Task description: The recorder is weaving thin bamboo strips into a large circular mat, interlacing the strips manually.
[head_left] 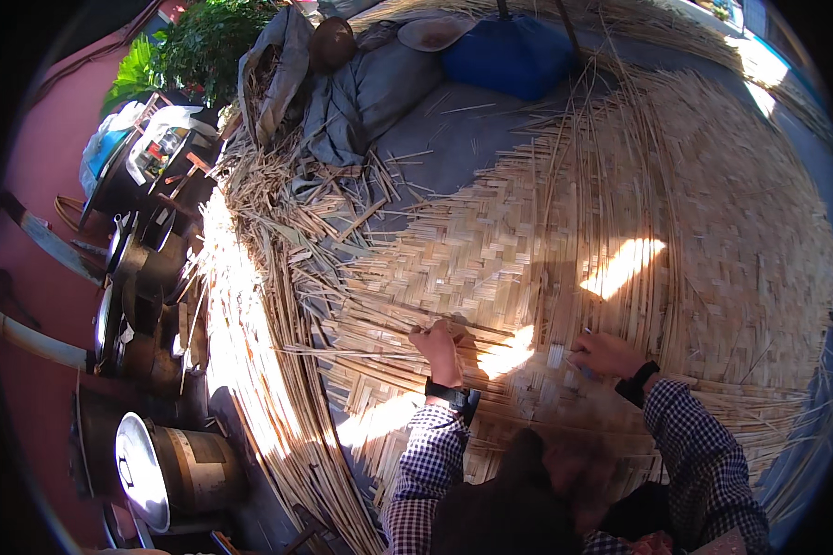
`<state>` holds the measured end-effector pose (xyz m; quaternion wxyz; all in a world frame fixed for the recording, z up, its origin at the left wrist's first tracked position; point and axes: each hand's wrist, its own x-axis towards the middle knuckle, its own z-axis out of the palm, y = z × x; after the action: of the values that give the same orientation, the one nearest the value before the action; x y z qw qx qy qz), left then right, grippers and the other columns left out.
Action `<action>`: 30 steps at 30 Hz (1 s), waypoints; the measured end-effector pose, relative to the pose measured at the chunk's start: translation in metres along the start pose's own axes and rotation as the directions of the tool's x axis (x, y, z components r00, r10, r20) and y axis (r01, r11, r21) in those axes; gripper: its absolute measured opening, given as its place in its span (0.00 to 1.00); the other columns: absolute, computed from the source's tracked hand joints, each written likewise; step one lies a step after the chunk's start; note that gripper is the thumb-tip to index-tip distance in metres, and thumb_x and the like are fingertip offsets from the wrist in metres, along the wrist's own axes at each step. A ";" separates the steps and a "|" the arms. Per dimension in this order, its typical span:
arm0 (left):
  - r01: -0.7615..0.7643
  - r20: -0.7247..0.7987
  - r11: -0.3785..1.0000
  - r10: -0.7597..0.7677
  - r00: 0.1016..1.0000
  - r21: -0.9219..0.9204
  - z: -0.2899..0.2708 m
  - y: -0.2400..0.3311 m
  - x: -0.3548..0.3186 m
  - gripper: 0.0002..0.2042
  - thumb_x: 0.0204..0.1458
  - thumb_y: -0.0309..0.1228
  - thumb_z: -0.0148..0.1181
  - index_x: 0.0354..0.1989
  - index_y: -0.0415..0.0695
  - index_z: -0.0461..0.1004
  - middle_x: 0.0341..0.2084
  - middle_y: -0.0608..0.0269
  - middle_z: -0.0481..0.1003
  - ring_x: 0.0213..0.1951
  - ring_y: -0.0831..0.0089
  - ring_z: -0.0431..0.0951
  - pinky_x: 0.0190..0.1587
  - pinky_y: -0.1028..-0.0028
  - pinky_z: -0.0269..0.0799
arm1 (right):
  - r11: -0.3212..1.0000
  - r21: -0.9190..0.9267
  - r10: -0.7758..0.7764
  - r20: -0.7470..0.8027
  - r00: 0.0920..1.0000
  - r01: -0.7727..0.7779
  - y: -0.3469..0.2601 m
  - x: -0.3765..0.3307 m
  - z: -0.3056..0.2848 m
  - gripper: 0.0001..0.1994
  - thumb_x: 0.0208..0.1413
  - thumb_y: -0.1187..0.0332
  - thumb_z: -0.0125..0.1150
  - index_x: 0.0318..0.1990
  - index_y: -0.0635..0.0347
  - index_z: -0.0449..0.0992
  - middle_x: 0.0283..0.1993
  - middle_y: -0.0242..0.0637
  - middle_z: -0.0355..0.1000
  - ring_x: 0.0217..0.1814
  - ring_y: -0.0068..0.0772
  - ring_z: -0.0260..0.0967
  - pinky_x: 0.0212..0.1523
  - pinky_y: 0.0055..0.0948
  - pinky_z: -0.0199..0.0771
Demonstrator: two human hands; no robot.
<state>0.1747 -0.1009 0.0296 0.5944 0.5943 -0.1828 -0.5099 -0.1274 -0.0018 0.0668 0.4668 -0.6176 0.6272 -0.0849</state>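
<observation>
A large woven bamboo mat (491,250) spreads on the floor in front of me, with loose strip ends along its left edge. My left hand (440,351) is closed around thin bamboo strips (379,356) that run out to the left over the mat's edge. To its right, my right hand (606,356) rests low over the weave, fingers curled. Something small and bluish shows at those fingers, too unclear to name. Long strips (565,185) stretch away from me across the mat, just beyond my right hand. Sunlight patches fall near both hands.
A long bundle of split bamboo strips (278,398) lies left of the mat, with scraps (287,203) heaped beyond. Pots and a metal-lidded bucket (194,467) line the pink wall (51,231). Grey sacks (370,92) and a blue bag (509,55) sit at the far side.
</observation>
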 end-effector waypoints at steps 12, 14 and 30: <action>-0.882 0.903 0.235 -0.244 0.354 0.409 0.034 -0.012 0.031 0.06 0.56 0.37 0.59 0.36 0.53 0.80 0.38 0.69 0.80 0.43 0.65 0.78 0.47 0.50 0.57 | 0.986 0.158 0.049 0.074 0.996 -0.060 0.047 0.009 -0.003 0.11 0.60 0.62 0.57 0.36 0.63 0.75 0.32 0.46 0.76 0.24 0.38 0.76 0.31 0.39 0.76; -0.876 0.898 0.266 -0.301 0.321 0.402 0.028 -0.020 0.044 0.07 0.55 0.35 0.60 0.36 0.48 0.81 0.36 0.67 0.81 0.43 0.63 0.78 0.47 0.60 0.62 | 0.987 0.124 0.092 0.050 0.994 -0.098 0.046 0.009 -0.002 0.12 0.59 0.61 0.57 0.36 0.62 0.75 0.31 0.44 0.76 0.26 0.37 0.77 0.31 0.39 0.75; -0.470 0.718 0.570 -0.358 0.597 0.674 0.116 -0.064 -0.115 0.14 0.63 0.38 0.55 0.39 0.36 0.74 0.25 0.61 0.74 0.30 0.64 0.76 0.40 0.64 0.75 | 0.621 -0.727 -0.778 -0.526 0.343 0.295 -0.011 -0.078 -0.078 0.16 0.54 0.67 0.58 0.51 0.43 0.76 0.46 0.34 0.75 0.52 0.38 0.70 0.62 0.41 0.63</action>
<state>0.0068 -0.0525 0.0437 0.1168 0.4943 -0.6633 -0.5496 -0.1888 0.0257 0.1541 -0.1173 -0.7807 0.5086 -0.3435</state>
